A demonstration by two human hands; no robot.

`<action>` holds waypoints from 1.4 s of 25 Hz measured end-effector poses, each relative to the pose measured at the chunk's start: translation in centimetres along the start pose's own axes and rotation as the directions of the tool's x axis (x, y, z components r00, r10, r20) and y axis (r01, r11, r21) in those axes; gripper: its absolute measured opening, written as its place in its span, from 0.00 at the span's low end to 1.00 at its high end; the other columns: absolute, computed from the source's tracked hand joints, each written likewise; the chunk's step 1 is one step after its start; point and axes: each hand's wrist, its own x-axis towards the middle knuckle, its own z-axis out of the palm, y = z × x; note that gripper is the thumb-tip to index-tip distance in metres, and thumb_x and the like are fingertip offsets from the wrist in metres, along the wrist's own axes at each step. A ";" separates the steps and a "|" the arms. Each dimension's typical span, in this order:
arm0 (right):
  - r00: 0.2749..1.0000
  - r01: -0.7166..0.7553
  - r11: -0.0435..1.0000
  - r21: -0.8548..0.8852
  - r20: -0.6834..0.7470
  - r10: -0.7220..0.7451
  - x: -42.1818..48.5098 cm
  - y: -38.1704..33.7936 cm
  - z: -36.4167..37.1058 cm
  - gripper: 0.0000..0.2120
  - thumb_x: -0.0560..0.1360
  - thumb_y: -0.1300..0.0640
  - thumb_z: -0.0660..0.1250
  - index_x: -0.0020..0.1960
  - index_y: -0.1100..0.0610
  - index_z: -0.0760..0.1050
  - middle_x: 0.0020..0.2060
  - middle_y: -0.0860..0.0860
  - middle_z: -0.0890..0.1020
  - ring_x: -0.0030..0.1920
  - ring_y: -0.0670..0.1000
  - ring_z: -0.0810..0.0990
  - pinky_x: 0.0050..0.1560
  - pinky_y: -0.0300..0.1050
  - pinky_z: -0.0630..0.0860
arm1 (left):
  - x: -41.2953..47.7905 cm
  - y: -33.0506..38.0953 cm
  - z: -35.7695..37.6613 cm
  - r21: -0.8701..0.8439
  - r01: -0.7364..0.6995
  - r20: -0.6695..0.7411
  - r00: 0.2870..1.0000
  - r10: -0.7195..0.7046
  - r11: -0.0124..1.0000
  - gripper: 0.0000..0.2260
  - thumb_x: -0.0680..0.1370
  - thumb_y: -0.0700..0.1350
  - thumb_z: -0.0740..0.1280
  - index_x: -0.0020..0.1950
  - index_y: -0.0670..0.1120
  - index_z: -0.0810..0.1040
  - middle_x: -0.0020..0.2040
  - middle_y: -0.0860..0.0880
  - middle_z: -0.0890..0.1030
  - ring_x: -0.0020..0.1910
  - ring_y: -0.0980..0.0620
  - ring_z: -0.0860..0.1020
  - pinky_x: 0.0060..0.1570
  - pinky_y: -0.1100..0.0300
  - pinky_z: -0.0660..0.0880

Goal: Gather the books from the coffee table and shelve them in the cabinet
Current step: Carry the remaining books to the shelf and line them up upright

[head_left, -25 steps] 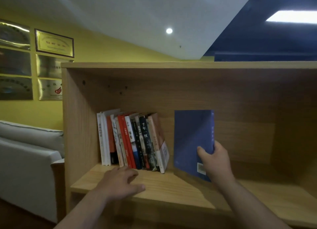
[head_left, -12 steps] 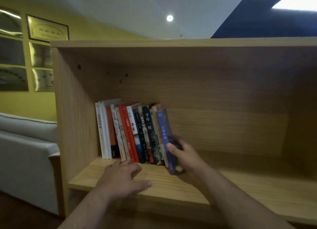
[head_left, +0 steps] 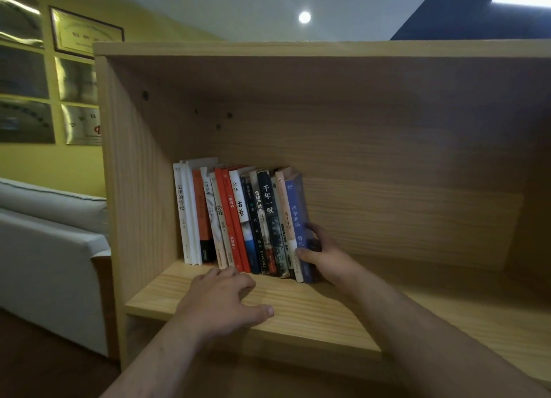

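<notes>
At the far left a pale sofa (head_left: 44, 233) stands under framed plaques (head_left: 86, 34) on the yellow wall, and the wooden cabinet (head_left: 134, 189) is just beside it. Inside, a row of books (head_left: 232, 218) stands against the cabinet's left wall, leaning a little leftward at the tops. The left hand (head_left: 220, 302) lies palm down on the shelf board (head_left: 298, 308) in front of the red spines, fingers loosely spread and holding nothing. Whether its fingertips touch the feet of the books is hard to tell from this angle. The blue book (head_left: 298, 212) is last in the row, at its right end, spine outward and pressed against its neighbour. The right hand (head_left: 325, 254) grasps it low down, thumb on the spine and fingers curled round the outer cover. The step in hand looks like seating this book. To do it well, push it back until its spine is flush with the others and its foot sits flat on the board. Then let go slowly, since only the hand props it on that side. The left hand is well placed to steady the row if it slumps.
</notes>
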 end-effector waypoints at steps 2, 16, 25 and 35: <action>1.000 0.011 0.999 0.041 0.013 -0.011 0.4 0.7 0.2 0.35 0.80 0.56 0.69 0.80 0.42 0.55 0.70 0.49 0.74 0.69 0.53 0.73 0.71 0.60 0.71 | -0.1 0.3 -0.3 -0.004 0.006 0.010 1.000 -0.006 1.000 0.36 0.67 0.77 0.56 0.69 0.60 0.71 0.66 0.60 0.71 0.66 0.54 0.67 0.66 0.51 0.66; 0.997 0.081 0.996 0.032 -0.001 -0.081 1.1 2.4 1.0 0.34 0.79 0.52 0.69 0.76 0.32 0.54 0.64 0.43 0.72 0.63 0.48 0.73 0.67 0.53 0.71 | 6.7 -3.6 -12.2 -0.605 0.212 -0.418 0.735 -0.533 0.767 0.30 0.78 0.44 0.64 0.77 0.60 0.58 0.55 0.47 0.82 0.49 0.44 0.83 0.49 0.50 0.82; 0.994 0.108 0.993 0.045 -0.004 -0.108 1.4 2.9 0.7 0.32 0.79 0.53 0.70 0.72 0.31 0.57 0.58 0.39 0.73 0.61 0.48 0.74 0.68 0.56 0.73 | 6.5 -3.0 -12.4 -0.272 0.355 -0.589 0.673 -0.446 0.894 0.21 0.80 0.49 0.63 0.72 0.51 0.63 0.43 0.47 0.80 0.41 0.44 0.81 0.37 0.55 0.78; 0.991 0.129 0.990 0.049 -0.022 -0.128 1.6 2.9 0.6 0.30 0.79 0.55 0.70 0.68 0.31 0.57 0.50 0.31 0.71 0.57 0.45 0.74 0.59 0.48 0.72 | 4.7 -3.9 -12.0 -0.369 0.201 -0.708 0.571 -0.415 0.907 0.13 0.78 0.41 0.67 0.62 0.47 0.72 0.50 0.48 0.82 0.45 0.45 0.82 0.44 0.51 0.82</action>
